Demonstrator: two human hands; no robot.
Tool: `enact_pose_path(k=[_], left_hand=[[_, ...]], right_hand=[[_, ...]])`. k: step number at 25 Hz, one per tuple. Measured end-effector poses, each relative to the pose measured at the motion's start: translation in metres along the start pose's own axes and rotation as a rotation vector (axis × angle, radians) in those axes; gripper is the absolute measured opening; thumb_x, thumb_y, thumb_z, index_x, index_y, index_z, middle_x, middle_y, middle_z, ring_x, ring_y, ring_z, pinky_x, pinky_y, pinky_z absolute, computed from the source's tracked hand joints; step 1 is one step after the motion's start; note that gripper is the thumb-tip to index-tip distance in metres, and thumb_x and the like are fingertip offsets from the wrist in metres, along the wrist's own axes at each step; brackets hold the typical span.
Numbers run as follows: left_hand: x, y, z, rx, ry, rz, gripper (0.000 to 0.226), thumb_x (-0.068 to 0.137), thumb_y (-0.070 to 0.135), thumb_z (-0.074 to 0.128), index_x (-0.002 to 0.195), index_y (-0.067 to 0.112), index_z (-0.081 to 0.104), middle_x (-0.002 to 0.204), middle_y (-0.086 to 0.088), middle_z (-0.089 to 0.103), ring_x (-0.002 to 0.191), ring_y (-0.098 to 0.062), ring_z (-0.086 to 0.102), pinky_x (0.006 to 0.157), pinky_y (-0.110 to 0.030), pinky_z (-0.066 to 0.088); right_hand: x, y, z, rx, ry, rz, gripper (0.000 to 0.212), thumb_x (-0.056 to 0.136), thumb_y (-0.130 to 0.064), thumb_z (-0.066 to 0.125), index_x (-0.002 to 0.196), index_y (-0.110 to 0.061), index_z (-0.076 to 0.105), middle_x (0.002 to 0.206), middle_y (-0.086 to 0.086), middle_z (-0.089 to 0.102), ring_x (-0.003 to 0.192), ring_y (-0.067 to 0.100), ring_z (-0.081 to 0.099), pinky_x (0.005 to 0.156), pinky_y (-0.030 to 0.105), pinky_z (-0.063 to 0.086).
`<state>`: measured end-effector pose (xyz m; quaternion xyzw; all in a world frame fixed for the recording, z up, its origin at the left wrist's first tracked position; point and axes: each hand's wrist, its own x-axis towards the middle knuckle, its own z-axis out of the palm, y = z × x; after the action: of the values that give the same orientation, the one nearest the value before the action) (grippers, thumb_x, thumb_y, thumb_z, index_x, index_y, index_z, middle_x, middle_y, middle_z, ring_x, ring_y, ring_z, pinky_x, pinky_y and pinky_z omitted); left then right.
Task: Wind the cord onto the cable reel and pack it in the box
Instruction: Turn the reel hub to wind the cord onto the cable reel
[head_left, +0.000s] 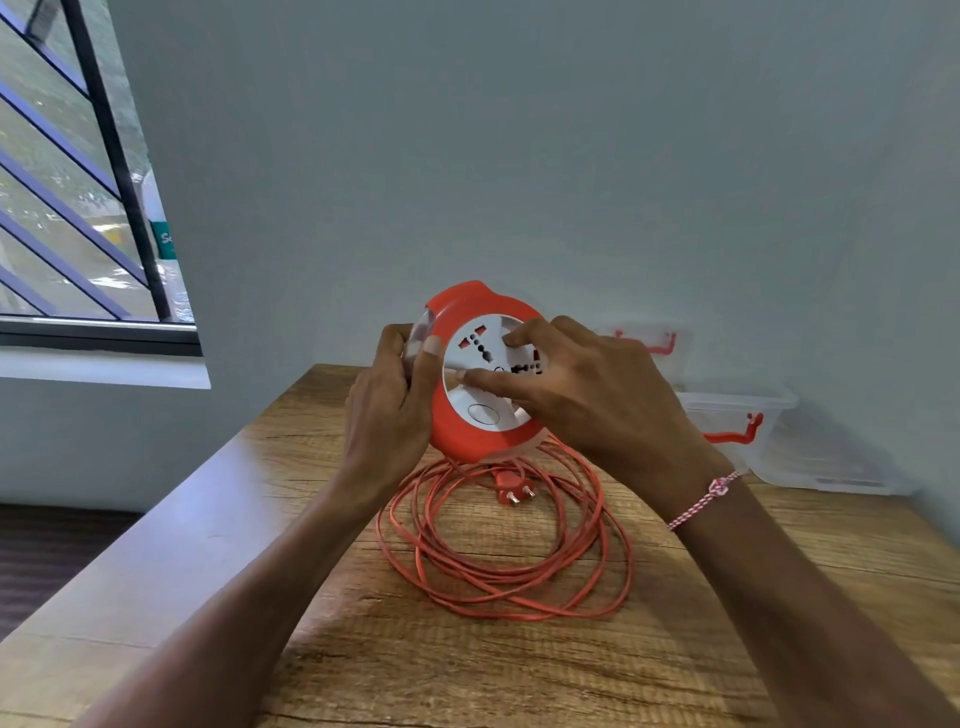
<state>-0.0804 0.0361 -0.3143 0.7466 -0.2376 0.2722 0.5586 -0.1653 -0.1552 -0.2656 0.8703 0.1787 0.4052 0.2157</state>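
1. 2 bare hands hold the round orange-and-white plastic cable reel above the wooden table, toward its far edge, socket face tilted at the camera.
2. Left hand is clamped on the reel's left rim, thumb on the orange ring.
3. Right hand rests on the white centre disc, fingers spread, pressing rather than clamped.
4. Thin orange cord lies in loose loops on the table below the reel, none visibly wound on.
5. Orange 2-pin plug lies inside the loops.
6. Clear plastic box with red latch sits at the table's far right edge, near the wall.
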Motion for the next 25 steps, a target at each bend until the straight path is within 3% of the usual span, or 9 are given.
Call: enact_pose_path(k=[3,6,8,10,13,15,17,22,25], left_hand=[[-0.002,0.002,0.002,0.008,0.027,0.043,0.045,0.101,0.066,0.035,0.112,0.025,0.051,0.077,-0.003,0.069,0.063,-0.016,0.071,0.055,-0.049,0.061],[-0.005,0.005,0.005,0.04,0.051,0.086,0.042,0.102,0.063,0.033,0.111,0.024,0.049,0.072,-0.011,0.067,0.06,-0.025,0.067,0.055,-0.051,0.057],[-0.007,0.005,0.007,0.062,0.049,0.096,0.045,0.102,0.062,0.033,0.114,0.021,0.049,0.072,-0.008,0.067,0.06,-0.02,0.068,0.055,-0.046,0.057],[-0.007,0.004,0.008,0.067,0.046,0.093,0.049,0.102,0.063,0.033,0.115,0.019,0.051,0.072,0.0,0.065,0.061,-0.013,0.067,0.055,-0.037,0.054],[-0.004,0.001,0.005,0.062,0.032,0.062,0.049,0.101,0.066,0.032,0.114,0.023,0.051,0.072,-0.005,0.067,0.062,-0.016,0.068,0.056,-0.043,0.056],[-0.001,0.0,0.002,0.056,0.02,0.035,0.049,0.1,0.067,0.033,0.114,0.023,0.052,0.077,-0.014,0.069,0.064,-0.025,0.071,0.06,-0.054,0.059],[0.001,-0.002,-0.001,0.061,0.01,0.01,0.053,0.099,0.069,0.034,0.116,0.022,0.052,0.084,-0.011,0.073,0.07,-0.025,0.075,0.063,-0.057,0.061],[0.001,-0.001,-0.002,0.094,0.004,0.016,0.053,0.098,0.071,0.035,0.116,0.024,0.051,0.087,-0.001,0.075,0.073,-0.017,0.077,0.065,-0.055,0.065],[0.0,0.0,-0.001,0.113,-0.005,0.026,0.054,0.098,0.071,0.034,0.119,0.024,0.051,0.087,0.0,0.074,0.074,-0.018,0.078,0.064,-0.054,0.065]], right_hand=[[0.003,-0.003,0.0,0.103,0.104,0.097,0.052,0.084,-0.053,0.075,0.133,-0.038,0.065,0.096,0.005,0.07,0.082,0.023,0.068,0.054,0.024,0.034],[0.008,-0.016,0.003,0.239,0.169,0.33,0.059,0.083,-0.072,0.059,0.122,-0.028,0.065,0.076,-0.003,0.07,0.064,0.02,0.066,0.052,0.022,0.038],[0.011,-0.028,0.006,0.396,0.17,0.518,0.06,0.082,-0.077,0.057,0.111,-0.025,0.059,0.071,-0.007,0.068,0.059,0.018,0.065,0.049,0.022,0.043],[0.012,-0.031,0.009,0.493,0.171,0.59,0.059,0.084,-0.076,0.06,0.111,-0.024,0.056,0.081,-0.007,0.071,0.064,0.015,0.068,0.05,0.015,0.039],[0.008,-0.019,0.01,0.418,0.133,0.42,0.051,0.092,-0.066,0.059,0.123,-0.026,0.054,0.113,-0.004,0.063,0.082,0.013,0.066,0.051,0.012,0.033],[0.004,-0.009,0.009,0.323,0.035,0.207,0.047,0.097,-0.055,0.058,0.138,-0.034,0.048,0.13,0.0,0.053,0.098,0.017,0.066,0.049,0.019,0.042],[0.001,-0.006,0.008,0.181,-0.042,0.08,0.052,0.097,-0.047,0.062,0.147,-0.043,0.045,0.141,0.007,0.052,0.109,0.024,0.066,0.05,0.03,0.049],[0.003,-0.006,0.002,0.042,-0.086,0.047,0.067,0.082,-0.034,0.084,0.141,-0.048,0.055,0.129,0.014,0.063,0.105,0.03,0.069,0.051,0.031,0.049],[0.001,-0.006,0.0,0.043,-0.024,0.056,0.059,0.077,-0.036,0.088,0.131,-0.046,0.065,0.112,0.011,0.069,0.092,0.028,0.071,0.051,0.026,0.039]])
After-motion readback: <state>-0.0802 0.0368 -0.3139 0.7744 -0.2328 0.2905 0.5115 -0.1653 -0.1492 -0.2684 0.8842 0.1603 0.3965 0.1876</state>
